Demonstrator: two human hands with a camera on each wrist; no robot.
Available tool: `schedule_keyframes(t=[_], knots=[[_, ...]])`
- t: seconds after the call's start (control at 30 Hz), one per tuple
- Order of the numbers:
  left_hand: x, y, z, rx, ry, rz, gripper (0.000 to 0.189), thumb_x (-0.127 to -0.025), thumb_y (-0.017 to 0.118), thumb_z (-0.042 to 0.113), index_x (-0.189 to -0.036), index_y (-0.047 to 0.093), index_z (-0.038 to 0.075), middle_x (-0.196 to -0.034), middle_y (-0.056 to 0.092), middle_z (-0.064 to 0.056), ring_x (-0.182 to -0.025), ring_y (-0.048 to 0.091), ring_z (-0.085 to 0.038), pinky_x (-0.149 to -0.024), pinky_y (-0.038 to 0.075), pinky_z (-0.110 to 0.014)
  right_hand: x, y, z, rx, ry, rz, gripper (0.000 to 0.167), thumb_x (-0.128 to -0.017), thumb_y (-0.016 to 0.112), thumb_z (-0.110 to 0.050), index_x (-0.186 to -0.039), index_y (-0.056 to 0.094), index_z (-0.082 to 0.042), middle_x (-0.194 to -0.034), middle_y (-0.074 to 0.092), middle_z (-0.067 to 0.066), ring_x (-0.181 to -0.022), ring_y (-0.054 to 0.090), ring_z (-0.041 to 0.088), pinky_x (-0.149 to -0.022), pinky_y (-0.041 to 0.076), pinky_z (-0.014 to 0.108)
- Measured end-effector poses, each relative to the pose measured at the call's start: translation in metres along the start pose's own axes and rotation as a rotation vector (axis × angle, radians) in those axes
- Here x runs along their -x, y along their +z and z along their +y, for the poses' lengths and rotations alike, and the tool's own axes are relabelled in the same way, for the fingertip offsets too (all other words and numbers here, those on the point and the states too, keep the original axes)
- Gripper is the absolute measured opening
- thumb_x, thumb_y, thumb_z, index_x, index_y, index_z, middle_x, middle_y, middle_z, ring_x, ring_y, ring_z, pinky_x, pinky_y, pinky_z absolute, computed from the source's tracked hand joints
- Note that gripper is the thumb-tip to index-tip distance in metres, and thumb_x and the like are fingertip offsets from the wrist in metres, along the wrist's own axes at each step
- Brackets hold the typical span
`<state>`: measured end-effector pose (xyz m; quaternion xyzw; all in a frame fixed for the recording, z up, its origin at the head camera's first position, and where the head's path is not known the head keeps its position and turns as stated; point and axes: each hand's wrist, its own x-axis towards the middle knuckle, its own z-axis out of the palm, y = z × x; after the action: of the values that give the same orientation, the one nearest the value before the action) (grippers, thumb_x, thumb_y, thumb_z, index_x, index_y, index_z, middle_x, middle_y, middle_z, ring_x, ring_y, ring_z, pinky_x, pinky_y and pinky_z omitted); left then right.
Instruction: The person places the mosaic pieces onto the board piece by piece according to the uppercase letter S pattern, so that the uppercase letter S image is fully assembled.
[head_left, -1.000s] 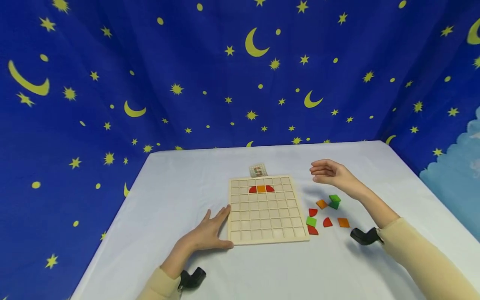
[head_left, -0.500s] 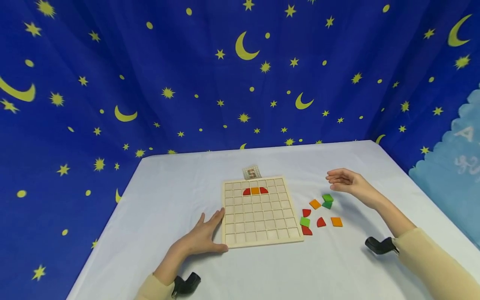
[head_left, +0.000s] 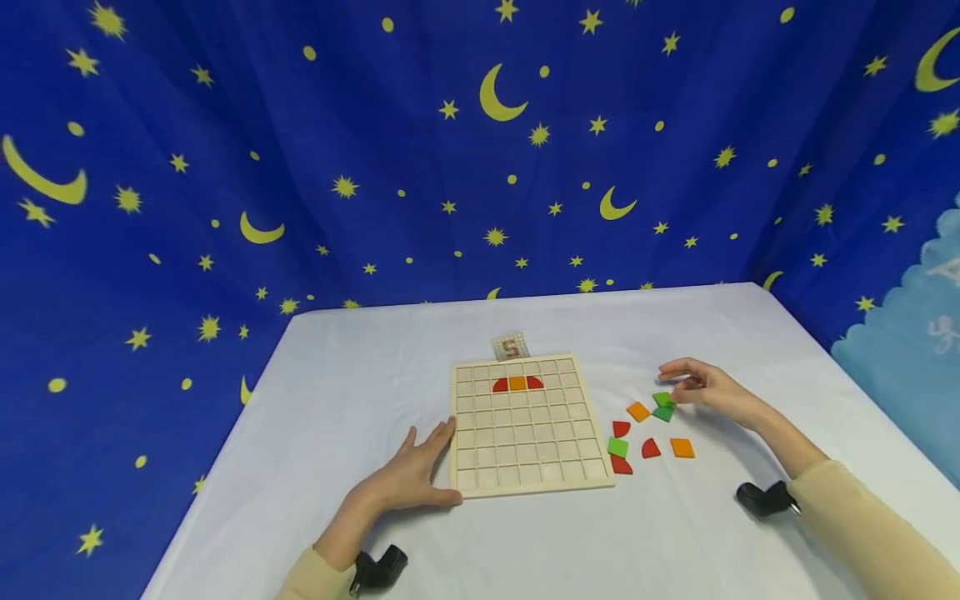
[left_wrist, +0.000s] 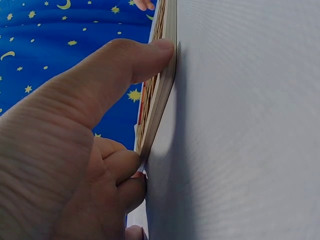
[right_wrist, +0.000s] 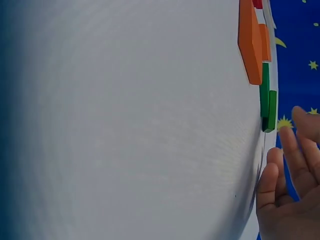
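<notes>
Gridded board [head_left: 532, 450] flat at mid-bench [head_left: 555, 550]

Board seen as roughly square, side edges running near to far. Its left edge is touched by the left hand [head_left: 411, 477], thumb and fingers spread. In a far row, long axis left to right, an orange tile [head_left: 517, 383] is flanked by two red quarter-rounds [head_left: 501, 386], curves turned outward. To the right, the right hand [head_left: 712, 394] is held by a green tile [head_left: 663, 399], fingers loosely bent, thumb parted; contact cannot be told.
</notes>
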<state>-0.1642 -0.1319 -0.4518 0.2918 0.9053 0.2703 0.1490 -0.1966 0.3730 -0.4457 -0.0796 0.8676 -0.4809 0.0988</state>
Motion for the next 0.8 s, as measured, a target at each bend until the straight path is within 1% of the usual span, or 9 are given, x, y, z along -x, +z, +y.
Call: schedule_keyframes(t=[0.13, 0.17, 0.27, 0.4, 0.5, 0.6, 0.8], knots=[[0.0003, 0.0006, -0.0004, 0.001, 0.001, -0.003, 0.112, -0.07, 0.078, 0.049, -0.149, 0.017, -0.001, -0.151, 0.023, -0.02, -0.139, 0.021, -0.03, -0.11, -0.003, -0.054, 0.0011, 0.0018, 0.002, 0.006, -0.006, -0.007, 0.047, -0.088, 0.064, -0.009, -0.13, 0.046, 0.004, -0.126, 0.053, 0.025, -0.09, 0.052, 0.025, -0.068, 0.044, 0.029], [0.0004, 0.0006, -0.0005, 0.0, 0.001, -0.003, 0.112, -0.07, 0.078, 0.049, -0.149, 0.017, -0.001, -0.151, 0.023, -0.02, -0.139, 0.021, -0.03, -0.11, -0.003, -0.054, 0.0011, 0.0024, 0.0023, 0.009, -0.011, -0.011, 0.047, -0.088, 0.064, -0.008, -0.13, 0.046, 0.004, -0.125, 0.053, 0.025, -0.09, 0.051, 0.024, -0.067, 0.044, 0.029], [0.0006, 0.0005, -0.0004, -0.006, 0.0, 0.002, 0.112, -0.07, 0.079, 0.049, -0.149, 0.017, -0.001, -0.151, 0.023, -0.02, -0.139, 0.021, -0.03, -0.111, -0.002, -0.055, 0.0005, 0.0039, 0.0022, 0.019, -0.017, -0.012, 0.046, -0.087, 0.064, -0.007, -0.128, 0.048, 0.004, -0.123, 0.055, 0.024, -0.091, 0.051, 0.023, -0.069, 0.045, 0.028], [0.0011, -0.0001, 0.001, 0.002, 0.001, 0.003, 0.112, -0.07, 0.079, 0.047, -0.149, 0.017, -0.001, -0.151, 0.023, -0.02, -0.139, 0.022, -0.031, -0.11, -0.002, -0.055, -0.0004, 0.0052, 0.0013, 0.042, -0.021, -0.018, 0.044, -0.087, 0.063, -0.005, -0.127, 0.049, 0.005, -0.122, 0.056, 0.023, -0.095, 0.051, 0.026, -0.073, 0.047, 0.03], [0.0013, -0.0004, 0.0018, 0.004, -0.001, 0.002, 0.112, -0.07, 0.08, 0.046, -0.149, 0.017, -0.001, -0.151, 0.022, -0.02, -0.139, 0.022, -0.031, -0.11, -0.002, -0.055, -0.0004, 0.0062, 0.0002, 0.063, -0.023, -0.027, 0.043, -0.086, 0.064, -0.005, -0.125, 0.05, 0.004, -0.122, 0.056, 0.022, -0.1, 0.051, 0.028, -0.079, 0.046, 0.031], [0.0011, -0.0003, 0.0021, -0.003, -0.006, 0.003, 0.112, -0.069, 0.079, 0.047, -0.149, 0.018, -0.001, -0.151, 0.023, -0.02, -0.139, 0.022, -0.031, -0.11, -0.002, -0.055, -0.0001, 0.0072, -0.0001, 0.083, -0.035, -0.033, 0.043, -0.084, 0.066, -0.004, -0.124, 0.052, 0.004, -0.122, 0.056, 0.02, -0.104, 0.05, 0.029, -0.084, 0.045, 0.03], [0.0005, -0.0009, 0.0025, -0.005, -0.008, 0.003, 0.112, -0.069, 0.079, 0.048, -0.149, 0.018, -0.001, -0.151, 0.022, -0.02, -0.139, 0.022, -0.031, -0.11, -0.002, -0.055, -0.0009, 0.0075, 0.0025, 0.09, -0.048, -0.019, 0.04, -0.083, 0.067, -0.005, -0.12, 0.054, 0.002, -0.118, 0.058, 0.017, -0.102, 0.051, 0.027, -0.081, 0.045, 0.023]])
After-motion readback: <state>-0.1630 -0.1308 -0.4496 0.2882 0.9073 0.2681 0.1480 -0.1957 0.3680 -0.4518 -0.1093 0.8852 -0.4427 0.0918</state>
